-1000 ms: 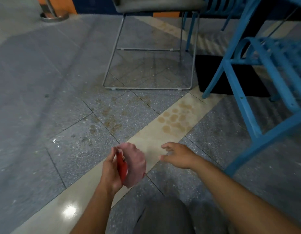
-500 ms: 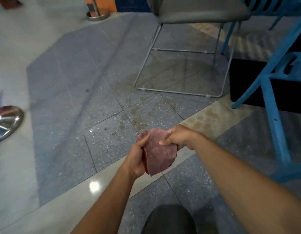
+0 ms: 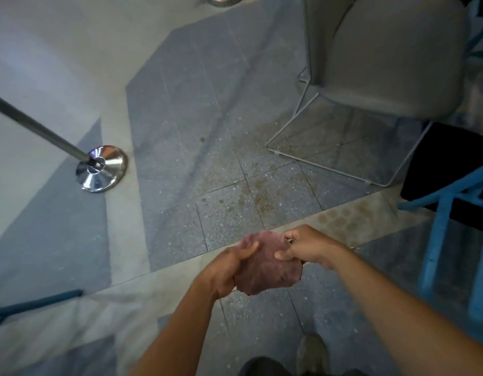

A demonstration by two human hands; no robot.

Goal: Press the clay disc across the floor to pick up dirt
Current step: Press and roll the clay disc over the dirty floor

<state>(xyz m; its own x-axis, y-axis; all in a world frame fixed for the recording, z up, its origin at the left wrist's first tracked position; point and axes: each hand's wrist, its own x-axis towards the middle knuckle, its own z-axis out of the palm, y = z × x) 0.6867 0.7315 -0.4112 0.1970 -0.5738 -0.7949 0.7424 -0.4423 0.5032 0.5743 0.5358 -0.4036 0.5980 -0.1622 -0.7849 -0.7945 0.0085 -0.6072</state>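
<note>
A flat, dusty pink clay disc (image 3: pixel 267 267) is held in the air above the floor, low in the middle of the head view. My left hand (image 3: pixel 226 270) grips its left edge, thumb across the face. My right hand (image 3: pixel 308 246) pinches its upper right edge. The disc's face is turned up toward me and looks grimy. Below it lies a grey speckled tile floor (image 3: pixel 208 172) crossed by a beige strip, with brown dirt stains (image 3: pixel 254 194) just beyond my hands and round marks (image 3: pixel 343 215) on the strip.
A grey chair on a white wire frame (image 3: pixel 330 158) stands at the upper right. Blue chair legs (image 3: pixel 438 234) rise at the right, beside a black mat (image 3: pixel 446 164). A chrome post base (image 3: pixel 102 168) sits at the left. My shoe (image 3: pixel 311 354) shows at the bottom.
My right hand came from the floor onto the disc, so both hands hold it now. The view has swung left and higher, bringing the chrome post base into sight.
</note>
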